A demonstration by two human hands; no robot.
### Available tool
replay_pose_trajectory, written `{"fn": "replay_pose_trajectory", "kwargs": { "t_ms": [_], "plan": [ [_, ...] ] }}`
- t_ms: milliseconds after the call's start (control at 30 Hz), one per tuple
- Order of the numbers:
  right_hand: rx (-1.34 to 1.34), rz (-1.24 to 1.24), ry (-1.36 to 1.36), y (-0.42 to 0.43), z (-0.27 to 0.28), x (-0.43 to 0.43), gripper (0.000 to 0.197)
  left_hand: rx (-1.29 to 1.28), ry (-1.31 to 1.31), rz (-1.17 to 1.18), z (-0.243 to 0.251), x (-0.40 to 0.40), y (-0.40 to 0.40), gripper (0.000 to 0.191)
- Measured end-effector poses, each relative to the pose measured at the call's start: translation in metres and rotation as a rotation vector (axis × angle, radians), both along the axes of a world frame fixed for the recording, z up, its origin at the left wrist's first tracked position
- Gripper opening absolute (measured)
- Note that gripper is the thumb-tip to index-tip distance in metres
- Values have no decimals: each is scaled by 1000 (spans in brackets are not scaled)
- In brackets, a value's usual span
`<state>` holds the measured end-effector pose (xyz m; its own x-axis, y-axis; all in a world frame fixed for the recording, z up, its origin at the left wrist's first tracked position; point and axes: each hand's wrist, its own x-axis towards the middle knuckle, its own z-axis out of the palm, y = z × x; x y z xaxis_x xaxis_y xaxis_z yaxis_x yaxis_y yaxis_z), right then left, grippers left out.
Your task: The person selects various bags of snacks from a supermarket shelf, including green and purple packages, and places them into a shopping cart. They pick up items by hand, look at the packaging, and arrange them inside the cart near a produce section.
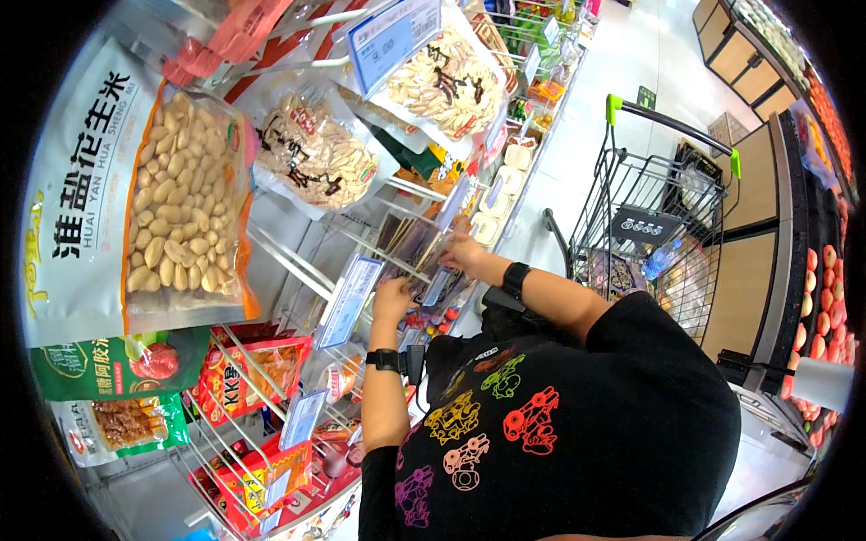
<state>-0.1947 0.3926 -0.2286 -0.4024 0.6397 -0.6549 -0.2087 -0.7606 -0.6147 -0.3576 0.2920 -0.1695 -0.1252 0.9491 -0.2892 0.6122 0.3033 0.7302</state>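
Observation:
Both arms reach into a wire shelf rack on my left. My left hand (pixel 392 301) curls its fingers at the near edge of thin, clear-wrapped flat packets (pixel 413 247), and its fingertips are partly hidden. On the far edge of the same packets, my right hand (pixel 465 255) pinches with thumb and fingers. The packets stand close together in a wire compartment; what they contain is unclear. A price tag (pixel 350 302) on the rack front is just beside my left hand. Vacuum bags of pale shredded food (pixel 314 152) hang above the packets.
A large bag of peanuts (pixel 183 196) fills the rack's left side. Red snack bags (pixel 257 368) lie on lower wires. White-lidded tubs (pixel 497 203) line a shelf beyond my right hand. Behind me are a loaded shopping cart (pixel 649 176) and a fruit display (pixel 822 297).

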Motion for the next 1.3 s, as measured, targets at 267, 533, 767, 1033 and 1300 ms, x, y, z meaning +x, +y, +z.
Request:
{"fn": "replay_pose_trajectory", "kwargs": {
  "t_ms": [267,533,767,1033,1300],
  "plan": [
    [77,52,-93,10,6,-26,16,-21,165,-25,6,-10,6,15],
    [156,106,0,23,-2,-45,36,-121,181,146,26,-7,10,20],
    [224,117,27,16,-7,-48,44,2,323,-4,10,-22,2,22],
    [883,164,-571,-10,13,10,29,285,354,21,24,-16,-49,36],
    [1387,-37,-964,-175,179,62,15,585,-148,-37,114,36,-128,25]
  ]
}}
